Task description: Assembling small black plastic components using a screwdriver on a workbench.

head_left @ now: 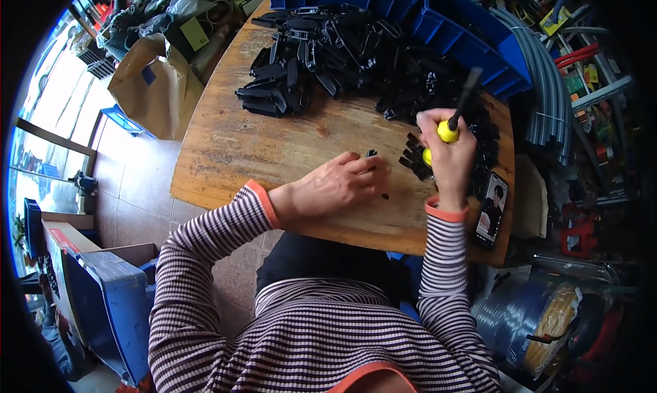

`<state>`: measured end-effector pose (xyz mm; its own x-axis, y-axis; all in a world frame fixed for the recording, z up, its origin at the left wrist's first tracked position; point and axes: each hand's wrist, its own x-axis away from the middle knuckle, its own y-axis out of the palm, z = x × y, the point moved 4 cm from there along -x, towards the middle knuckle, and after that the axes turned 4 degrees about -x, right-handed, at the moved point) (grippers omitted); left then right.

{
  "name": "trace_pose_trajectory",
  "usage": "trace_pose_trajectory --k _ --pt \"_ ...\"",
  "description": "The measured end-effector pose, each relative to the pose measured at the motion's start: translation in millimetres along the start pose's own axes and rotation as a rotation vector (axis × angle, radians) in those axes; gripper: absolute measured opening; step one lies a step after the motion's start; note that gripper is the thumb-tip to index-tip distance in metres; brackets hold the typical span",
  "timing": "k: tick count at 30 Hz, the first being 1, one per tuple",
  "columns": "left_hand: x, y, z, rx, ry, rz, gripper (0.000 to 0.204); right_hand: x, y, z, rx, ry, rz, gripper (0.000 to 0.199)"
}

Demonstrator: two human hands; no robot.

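My left hand (340,185) rests low over the near middle of the wooden table (239,146), fingers curled together. A small dark part (371,153) shows at its fingertips; most of it is hidden by the fingers. Over the table's right side, my right hand (453,161) is wrapped round a yellow-handled tool (446,131). Its black shaft points up and away, smeared by motion, so its exact kind is unclear. Beneath and beside that hand lie small black plastic pieces (413,159). A large heap of black plastic parts (321,47) covers the far side of the table.
Blue plastic bins (472,47) stand along the far edge. A phone with a lit screen (491,211) lies at the table's right edge. Grey pipes (547,85) are beyond it. To the left are a brown paper bag (157,85) and a blue crate (113,304).
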<state>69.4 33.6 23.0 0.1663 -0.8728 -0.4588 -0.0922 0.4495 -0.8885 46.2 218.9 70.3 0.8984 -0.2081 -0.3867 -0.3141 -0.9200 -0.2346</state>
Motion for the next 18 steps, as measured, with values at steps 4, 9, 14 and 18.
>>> trace_pose_trajectory --k 4,9,14,18 --pt "-10 16 -11 0.033 0.005 -0.065 0.023 31 -12 29 0.521 -0.022 -0.219 0.018" --pt "15 -10 -42 0.075 -0.365 0.016 0.019 43 -4 32 0.664 0.02 -0.27 0.021" --pt "67 -40 -102 -0.078 -0.716 0.037 0.033 36 -9 40 0.609 0.024 -0.341 0.022" --pt "60 -26 -117 -0.265 -0.477 0.017 0.035 30 -7 37 0.625 0.001 -0.372 0.023"
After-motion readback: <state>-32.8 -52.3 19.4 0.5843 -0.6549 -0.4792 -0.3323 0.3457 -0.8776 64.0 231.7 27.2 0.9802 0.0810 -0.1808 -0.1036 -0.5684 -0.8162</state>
